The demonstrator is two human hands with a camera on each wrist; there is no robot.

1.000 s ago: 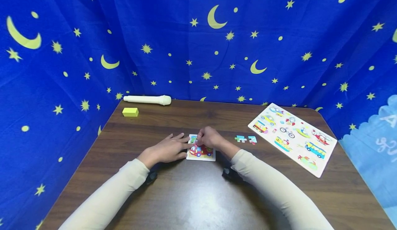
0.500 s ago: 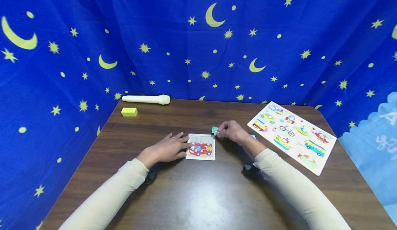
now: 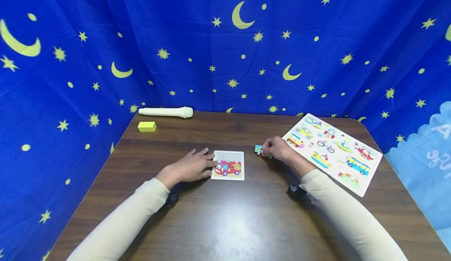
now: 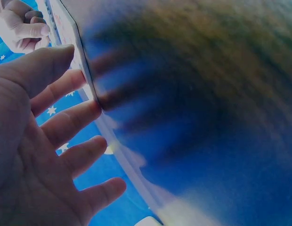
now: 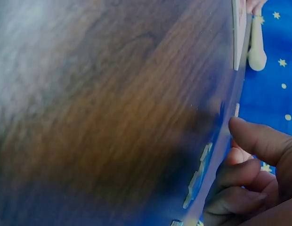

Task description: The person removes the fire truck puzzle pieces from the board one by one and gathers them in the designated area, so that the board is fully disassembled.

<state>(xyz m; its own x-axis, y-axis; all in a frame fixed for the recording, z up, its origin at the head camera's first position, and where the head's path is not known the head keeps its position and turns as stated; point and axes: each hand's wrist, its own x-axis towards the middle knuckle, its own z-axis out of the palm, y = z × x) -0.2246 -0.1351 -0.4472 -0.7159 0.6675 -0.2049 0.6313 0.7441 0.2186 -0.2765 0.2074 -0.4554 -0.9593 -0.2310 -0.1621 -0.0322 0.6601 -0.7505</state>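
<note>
My left hand (image 3: 192,167) lies with fingers spread at the left edge of a small white-framed jigsaw puzzle (image 3: 228,177), fingertips on its rim. A red fire truck picture fills the puzzle's lower part, while its upper strip is bare board. To the right of it, my right hand (image 3: 276,148) pinches a small green and blue jigsaw piece (image 3: 258,149) between thumb and fingers. In the right wrist view, another jigsaw piece (image 5: 198,176) lies on the table beneath this hand. From the head view the hand mostly hides what lies under it.
A large white board with vehicle pictures (image 3: 338,155) lies at the right. Toward the back left are a cream toy microphone (image 3: 165,112) and a yellow block (image 3: 147,126). A blue curtain (image 3: 197,38) with moons and stars rises behind the brown table (image 3: 218,218).
My right hand has lifted the jigsaw piece from the puzzle's upper part and carried it right, toward the loose pieces. My left hand has stayed at the puzzle's edge.
</note>
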